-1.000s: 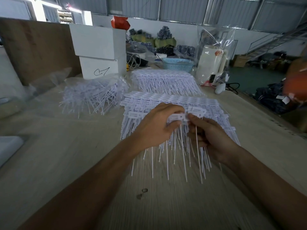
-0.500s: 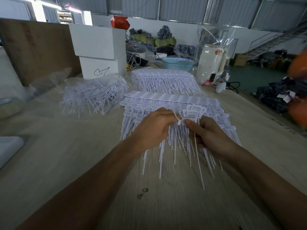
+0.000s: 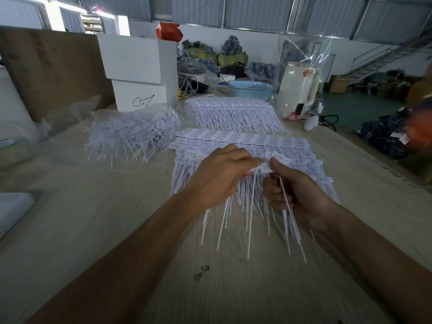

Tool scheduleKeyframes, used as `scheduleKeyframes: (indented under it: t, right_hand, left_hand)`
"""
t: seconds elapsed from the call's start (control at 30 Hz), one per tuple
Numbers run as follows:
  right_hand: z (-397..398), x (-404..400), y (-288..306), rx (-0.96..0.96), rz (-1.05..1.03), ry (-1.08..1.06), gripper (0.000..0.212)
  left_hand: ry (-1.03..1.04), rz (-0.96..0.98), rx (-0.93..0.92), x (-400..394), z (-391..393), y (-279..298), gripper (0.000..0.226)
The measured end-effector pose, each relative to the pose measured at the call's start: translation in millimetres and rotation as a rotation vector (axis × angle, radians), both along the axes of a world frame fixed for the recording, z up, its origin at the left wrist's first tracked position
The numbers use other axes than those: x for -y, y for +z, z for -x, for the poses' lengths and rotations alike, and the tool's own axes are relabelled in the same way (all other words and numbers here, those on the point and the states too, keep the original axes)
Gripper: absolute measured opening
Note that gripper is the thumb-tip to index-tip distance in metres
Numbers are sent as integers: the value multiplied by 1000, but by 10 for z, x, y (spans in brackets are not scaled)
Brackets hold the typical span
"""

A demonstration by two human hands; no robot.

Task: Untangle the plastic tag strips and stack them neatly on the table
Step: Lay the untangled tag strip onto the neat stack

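Both hands working a bunch of white plastic tag strips (image 3: 261,206) above the neat stack.

The left hand (image 3: 219,178) curls its fingers over the flat tag heads, likely to hold the bunch level; the right hand (image 3: 297,195) pinches a head at its thumb tip, and one thin tail runs across its palm. Tails hang below the fingertips. Beyond them lies the stacked row of white tags (image 3: 245,141); left of the fingers, a tangled white heap (image 3: 131,136) waits on the pale wooden table (image 3: 93,218).

Bare table (image 3: 93,230) lies left of the neat stack (image 3: 233,141); a tangled pile (image 3: 131,136) and white boxes (image 3: 140,73) block beyond.
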State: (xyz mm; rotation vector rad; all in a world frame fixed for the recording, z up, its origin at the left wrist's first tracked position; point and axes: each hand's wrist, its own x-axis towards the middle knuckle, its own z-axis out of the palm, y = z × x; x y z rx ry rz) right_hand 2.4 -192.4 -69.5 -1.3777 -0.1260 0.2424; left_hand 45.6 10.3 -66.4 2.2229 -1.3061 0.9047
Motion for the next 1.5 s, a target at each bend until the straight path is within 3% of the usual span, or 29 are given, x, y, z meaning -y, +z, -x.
scheduleKeyframes:
  t: [0.13,0.33,0.5,0.63,0.77,0.87,1.0,1.1,1.27,1.5]
  right_hand:
    - [-5,77,28,4,91,30,34]
    - [26,78,30,7,311,78,31]
    - [25,78,34,32,414,91,53]
    - [33,94,19,75,589,72,55]
    - [18,128,41,106,630,45,53]
    - [1,154,71,122,497,-1,48]
    - [2,155,64,80,375,-54,44]
    - [1,66,12,26,197,-69,37]
    - [17,-63,12,28,86,-159,29]
    - [9,-63,53,-58,88,-170,32]
  left_hand:
    - [84,-178,202,-16,11,11,49]
    - [123,-342,336,-26,2,29,43]
    - [155,-422,368,-7,10,36,36]
    - [134,-438,354,-11,12,21,40]
    - [103,-313,285,-68,-33,-11,52]
    - [63,-101,53,-62,-52,-29,61]
    - [44,135,-229,-22,-70,-87,49]
    - [59,275,-336,29,-53,-120,38]
    - [22,330,-363,107,1,-103,25]
    - [-53,343,-225,139,33,-88,19]
